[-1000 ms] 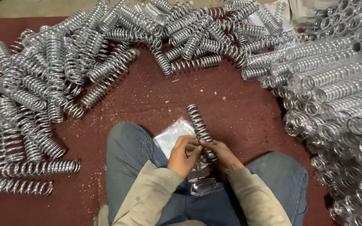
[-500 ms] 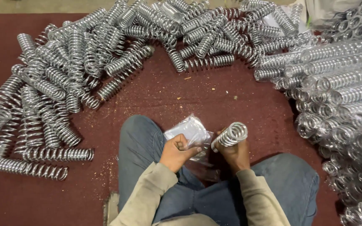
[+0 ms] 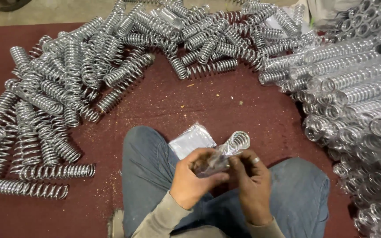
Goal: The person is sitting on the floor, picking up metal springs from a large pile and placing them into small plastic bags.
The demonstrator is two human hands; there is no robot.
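Bare springs (image 3: 62, 105) lie heaped at the frame's left and top on the red floor (image 3: 225, 105). Low at centre, the left hand (image 3: 195, 178) and right hand (image 3: 252, 185) both grip a spring (image 3: 237, 142) going into a clear bag (image 3: 212, 163) over the lap. Bagged springs (image 3: 358, 92) pile up at right.

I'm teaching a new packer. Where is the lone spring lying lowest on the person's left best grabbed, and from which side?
Take the loose spring around its middle coils, coming straight down from above. It lies flat on the red mat, lengthwise left to right, with bare mat along its near side, so fingers could likely close across its width without catching the spring just behind it.
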